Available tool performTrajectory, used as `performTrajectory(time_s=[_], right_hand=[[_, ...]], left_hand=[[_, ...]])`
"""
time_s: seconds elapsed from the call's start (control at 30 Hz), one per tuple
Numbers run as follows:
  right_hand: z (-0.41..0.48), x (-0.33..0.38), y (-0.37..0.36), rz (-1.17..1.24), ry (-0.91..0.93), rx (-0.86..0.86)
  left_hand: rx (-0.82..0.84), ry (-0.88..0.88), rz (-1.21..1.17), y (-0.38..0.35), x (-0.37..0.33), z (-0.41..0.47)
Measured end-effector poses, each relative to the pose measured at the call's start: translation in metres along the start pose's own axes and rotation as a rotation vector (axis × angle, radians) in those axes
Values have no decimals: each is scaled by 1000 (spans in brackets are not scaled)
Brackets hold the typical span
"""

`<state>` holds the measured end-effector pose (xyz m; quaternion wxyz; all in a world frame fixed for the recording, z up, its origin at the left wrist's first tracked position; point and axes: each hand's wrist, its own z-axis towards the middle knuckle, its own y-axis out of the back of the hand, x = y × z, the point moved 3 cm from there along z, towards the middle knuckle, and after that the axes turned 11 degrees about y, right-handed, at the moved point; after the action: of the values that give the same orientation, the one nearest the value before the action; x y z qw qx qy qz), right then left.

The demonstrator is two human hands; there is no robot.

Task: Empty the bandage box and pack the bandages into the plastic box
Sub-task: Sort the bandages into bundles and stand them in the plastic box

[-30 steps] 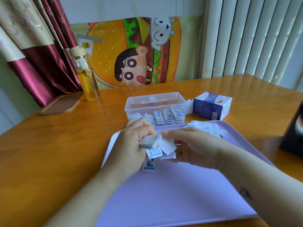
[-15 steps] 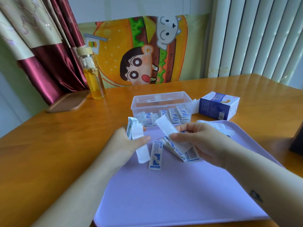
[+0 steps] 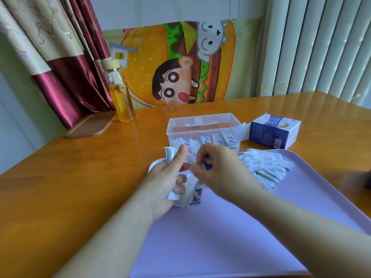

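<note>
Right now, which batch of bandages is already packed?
The row standing on edge inside the clear plastic box. The stack in the left hand and the loose pile on the purple tray are outside it.

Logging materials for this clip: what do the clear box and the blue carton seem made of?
Clear box: transparent glossy plastic, apparently; bandages show through its wall. Blue carton: likely printed cardboard, judging by its sharp folded edges and matte faces.

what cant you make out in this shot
Head view only:
- Stack count: left hand covers most of it.
- Bandage in right hand: mostly hidden in its grip.
- Bandage box contents: opening turned from the camera; print too small.
- Dark thing: cut by right edge.
</note>
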<state>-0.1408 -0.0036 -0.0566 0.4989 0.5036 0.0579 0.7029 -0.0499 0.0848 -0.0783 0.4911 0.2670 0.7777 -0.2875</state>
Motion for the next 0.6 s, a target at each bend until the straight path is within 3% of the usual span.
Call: performTrajectory(time_s=[0.1,0.23,0.3,0.37,0.5,0.6], right_hand=[[-2,4,-11,-23,72,51],[-2,7,-6,296,34,264],[2,-1,1,342,-41,237],[5,-10,2,282,-109,221],[-1,-15,-11,92,-126,392],[0,-13,-5,-30,-47,298]], left_hand=[[38,16,-98,-5,3,1],[-14,73,-187,2,7,2],[-27,80,-224,6,7,2],[-45,77,-292,12,4,3],[-22,106,-453,21,-2,-2],[50,141,-555,18,-1,-7]])
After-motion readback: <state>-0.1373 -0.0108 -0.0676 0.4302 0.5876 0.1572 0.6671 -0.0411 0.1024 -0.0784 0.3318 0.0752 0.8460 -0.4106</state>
